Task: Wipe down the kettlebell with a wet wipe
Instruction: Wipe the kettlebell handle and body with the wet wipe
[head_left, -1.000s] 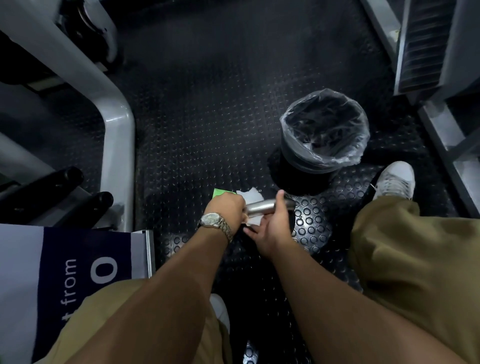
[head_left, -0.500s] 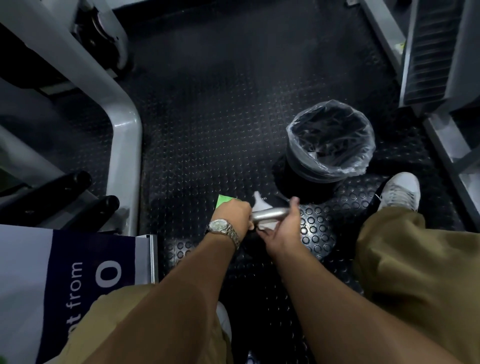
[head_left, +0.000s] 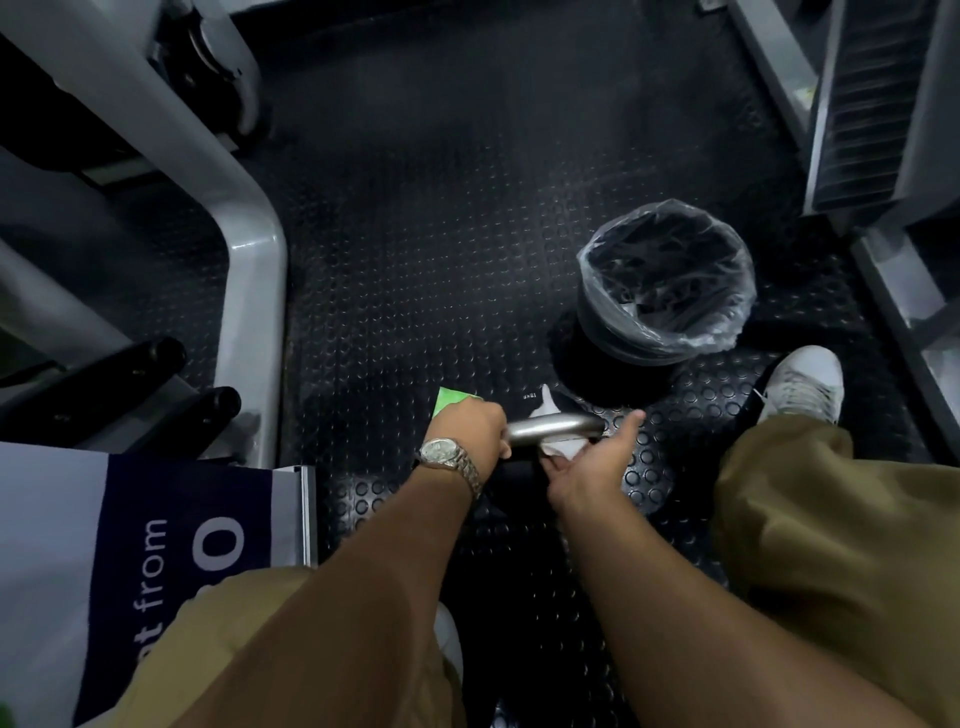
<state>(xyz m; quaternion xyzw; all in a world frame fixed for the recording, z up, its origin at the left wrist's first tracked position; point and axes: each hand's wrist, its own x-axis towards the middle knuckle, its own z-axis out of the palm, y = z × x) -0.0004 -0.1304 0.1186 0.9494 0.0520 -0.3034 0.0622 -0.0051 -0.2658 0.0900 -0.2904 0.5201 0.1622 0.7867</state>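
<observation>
Your kettlebell (head_left: 556, 428) stands on the studded black rubber floor (head_left: 441, 260) between your two forearms. Its steel handle lies crosswise and shows bright, while the dark body beneath it is hard to make out. Your left hand (head_left: 467, 431), with a metal watch (head_left: 441, 451) on the wrist, is closed round the left end of that handle, fingers (head_left: 496, 426) wrapped tight on the bar. Your right hand (head_left: 587, 467) is at the handle's right half and holds the white wet wipe (head_left: 565, 446) bunched against the near underside of the bar. Its fingers are curled on the cloth and the thumb is stretched out along the handle toward its right end. One corner of the wipe pokes up on the far side of the handle. A green packet (head_left: 452, 400) lies on the floor just beyond the kettlebell's left end, partly hidden by your left hand. Beyond the kettlebell and to its right stands a round black bin (head_left: 670, 343) lined with clear plastic. Your white shoe (head_left: 802, 384) rests to the right of the kettlebell, near the bin. Well to the kettlebell's left stand a grey machine frame (head_left: 254, 291) and a blue and white sign (head_left: 171, 519).
</observation>
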